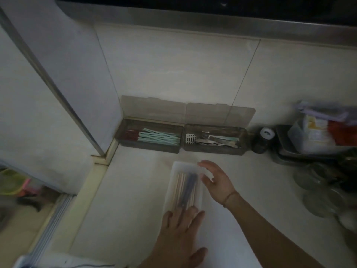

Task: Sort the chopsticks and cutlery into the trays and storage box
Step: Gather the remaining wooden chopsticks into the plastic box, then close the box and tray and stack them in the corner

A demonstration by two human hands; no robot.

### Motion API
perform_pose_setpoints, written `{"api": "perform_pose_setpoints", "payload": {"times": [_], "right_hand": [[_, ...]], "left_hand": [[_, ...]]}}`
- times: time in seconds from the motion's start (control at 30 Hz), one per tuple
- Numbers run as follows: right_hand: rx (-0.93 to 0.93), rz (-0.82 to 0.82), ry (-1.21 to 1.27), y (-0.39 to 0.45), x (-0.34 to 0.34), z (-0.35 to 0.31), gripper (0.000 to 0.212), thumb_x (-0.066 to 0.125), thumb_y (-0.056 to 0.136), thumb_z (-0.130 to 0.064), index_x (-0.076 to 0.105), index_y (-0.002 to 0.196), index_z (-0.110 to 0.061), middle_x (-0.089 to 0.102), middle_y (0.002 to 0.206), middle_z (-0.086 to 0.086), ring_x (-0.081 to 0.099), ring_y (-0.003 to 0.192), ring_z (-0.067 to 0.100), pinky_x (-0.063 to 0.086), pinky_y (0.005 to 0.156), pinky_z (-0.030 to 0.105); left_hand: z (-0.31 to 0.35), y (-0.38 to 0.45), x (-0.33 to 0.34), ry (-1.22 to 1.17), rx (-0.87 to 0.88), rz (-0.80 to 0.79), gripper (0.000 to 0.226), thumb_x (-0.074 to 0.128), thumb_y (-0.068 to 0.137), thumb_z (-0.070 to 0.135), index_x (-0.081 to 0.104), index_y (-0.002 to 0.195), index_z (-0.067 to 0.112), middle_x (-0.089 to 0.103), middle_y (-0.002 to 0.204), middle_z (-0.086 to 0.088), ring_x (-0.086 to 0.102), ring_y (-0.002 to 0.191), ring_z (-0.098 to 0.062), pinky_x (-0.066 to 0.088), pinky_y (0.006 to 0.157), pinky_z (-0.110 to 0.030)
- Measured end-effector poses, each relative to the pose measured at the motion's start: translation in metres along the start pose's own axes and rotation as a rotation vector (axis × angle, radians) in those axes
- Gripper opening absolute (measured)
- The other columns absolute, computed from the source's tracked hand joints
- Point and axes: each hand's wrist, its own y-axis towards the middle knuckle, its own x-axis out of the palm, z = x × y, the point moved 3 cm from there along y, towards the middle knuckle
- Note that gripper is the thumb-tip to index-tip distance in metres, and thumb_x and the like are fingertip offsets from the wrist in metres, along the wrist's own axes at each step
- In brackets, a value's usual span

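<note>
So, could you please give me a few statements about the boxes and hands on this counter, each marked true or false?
1. Both dark trays against the wall have their lids open. True.
2. The left dark tray holds metal cutlery. False: it holds teal and red chopsticks; the metal cutlery lies in the right dark tray.
3. The translucent storage box holds wooden chopsticks. True.
4. The left hand rests on the near end of the storage box. True.
5. The right hand grips a spoon. False: it holds nothing, its fingers at the box's far right edge.
</note>
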Motion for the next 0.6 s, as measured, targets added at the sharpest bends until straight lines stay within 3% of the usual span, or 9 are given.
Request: {"api": "perform_pose_setpoints", "payload": {"times": [0.07, 0.2, 0.37, 0.47, 0.53, 0.6], "right_hand": [[-0.041, -0.070, -0.008, 0.008, 0.006, 0.004, 0.034, 0.055, 0.095, -0.019, 0.048, 0.125, -0.033, 0.046, 0.129, -0.010, 0.042, 0.122, 0.007, 0.030, 0.112, 0.026], [-0.017, -0.072, 0.149, 0.007, 0.012, 0.009, 0.035, 0.054, 0.095, -0.010, 0.049, 0.121, -0.032, 0.050, 0.128, -0.006, 0.047, 0.121, 0.012, 0.031, 0.103, 0.009], [-0.034, 0.014, 0.100, 0.002, 0.008, 0.012, 0.038, 0.056, 0.091, -0.011, 0.051, 0.116, -0.040, 0.053, 0.122, -0.009, 0.052, 0.099, 0.009, 0.042, 0.090, 0.020], [0.007, 0.110, 0.024, -0.014, -0.003, 0.018, 0.038, 0.053, 0.082, -0.036, 0.051, 0.120, -0.040, 0.054, 0.116, -0.009, 0.054, 0.093, 0.012, 0.046, 0.081, 0.026], [-0.020, 0.181, -0.069, -0.034, -0.004, 0.020, 0.046, 0.048, 0.077, -0.045, 0.055, 0.120, -0.035, 0.057, 0.101, -0.009, 0.053, 0.087, 0.012, 0.048, 0.077, 0.028], [-0.079, 0.183, -0.115, -0.060, 0.005, 0.016, 0.043, 0.051, 0.077, -0.045, 0.055, 0.119, -0.035, 0.053, 0.089, -0.017, 0.050, 0.076, 0.004, 0.046, 0.071, 0.020]], "left_hand": [[0.001, 0.001, -0.001, 0.050, -0.007, 0.029, 0.091, 0.057, 0.059, 0.072, 0.051, 0.136, 0.023, 0.054, 0.131, 0.003, 0.051, 0.109, -0.026, 0.034, 0.086, -0.040], [0.002, 0.002, 0.000, 0.102, 0.002, 0.103, 0.095, 0.057, 0.057, 0.071, 0.050, 0.137, 0.021, 0.053, 0.132, 0.003, 0.054, 0.110, -0.025, 0.033, 0.088, -0.039], [-0.006, 0.001, -0.003, 0.129, 0.019, 0.136, 0.082, 0.054, 0.056, 0.050, 0.058, 0.133, 0.023, 0.058, 0.128, 0.004, 0.054, 0.112, -0.024, 0.035, 0.096, -0.046], [-0.033, -0.007, -0.016, 0.181, -0.005, 0.126, 0.079, 0.052, 0.051, 0.031, 0.062, 0.129, 0.029, 0.063, 0.126, 0.006, 0.050, 0.118, -0.021, 0.033, 0.097, -0.052], [-0.060, -0.013, -0.028, 0.152, -0.098, 0.112, 0.086, 0.058, 0.043, 0.025, 0.058, 0.129, 0.034, 0.061, 0.129, 0.005, 0.047, 0.123, -0.021, 0.030, 0.100, -0.050], [-0.082, -0.016, -0.039, 0.042, -0.193, 0.140, 0.084, 0.060, 0.042, 0.020, 0.060, 0.124, 0.038, 0.057, 0.131, 0.010, 0.044, 0.128, -0.017, 0.026, 0.105, -0.042]]}}
